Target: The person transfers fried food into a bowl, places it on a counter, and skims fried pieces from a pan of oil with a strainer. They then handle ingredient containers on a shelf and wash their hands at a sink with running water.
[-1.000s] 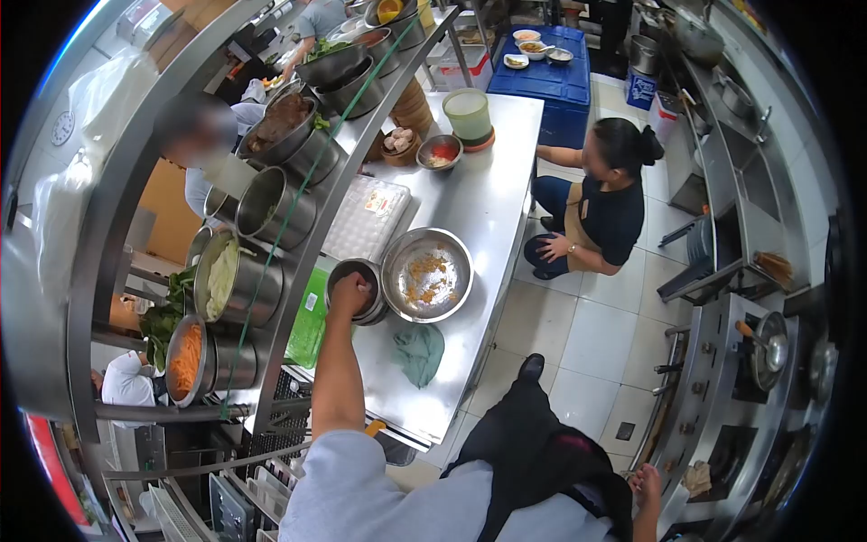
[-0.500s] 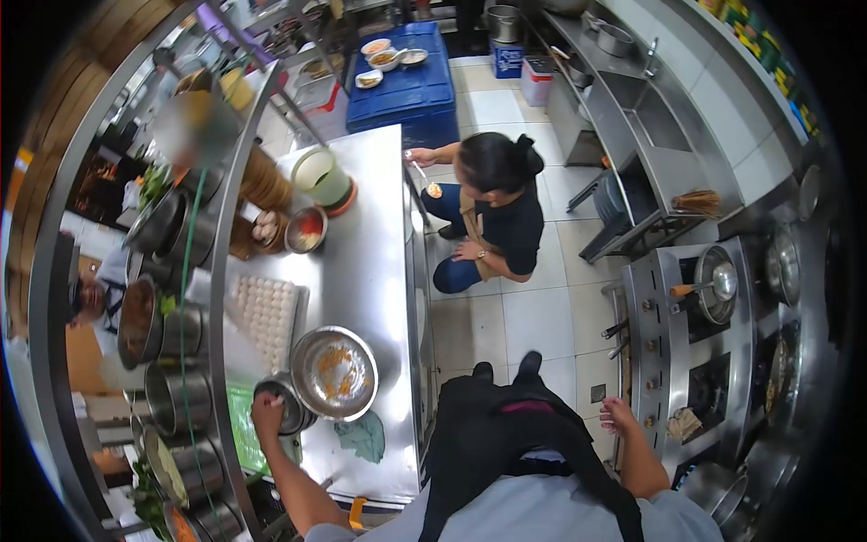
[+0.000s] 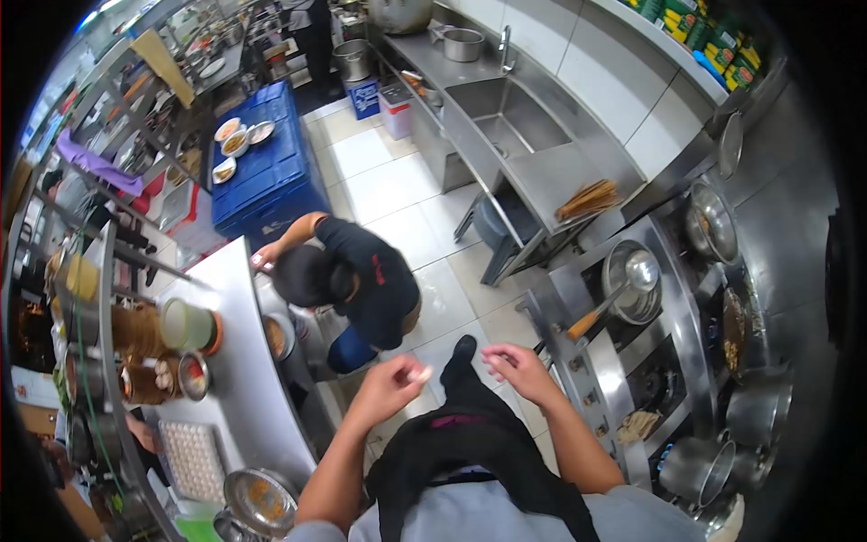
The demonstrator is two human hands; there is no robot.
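Steel bowl (image 3: 241, 489) with orange scraps inside, at the lower left of the frame on a metal desk (image 3: 251, 397), next to a tray of eggs (image 3: 192, 461). Two bare hands are raised at the centre, well apart from the bowl. The left hand (image 3: 391, 387) is curled, thumb near fingers, with a small pale patch at the fingertips; too blurred to tell whether something is held. The right hand (image 3: 517, 370) is partly open, fingers loosely bent, holding nothing visible. Right of it, a wooden-handled ladle (image 3: 642, 269) rests in a wok (image 3: 647, 305) on the stove, and a crumpled cloth (image 3: 638, 426) lies below. Above the left hand, a person in a black top (image 3: 379, 289) bends beside the desk, near a blue chest (image 3: 280, 176) carrying several dishes (image 3: 237, 143)
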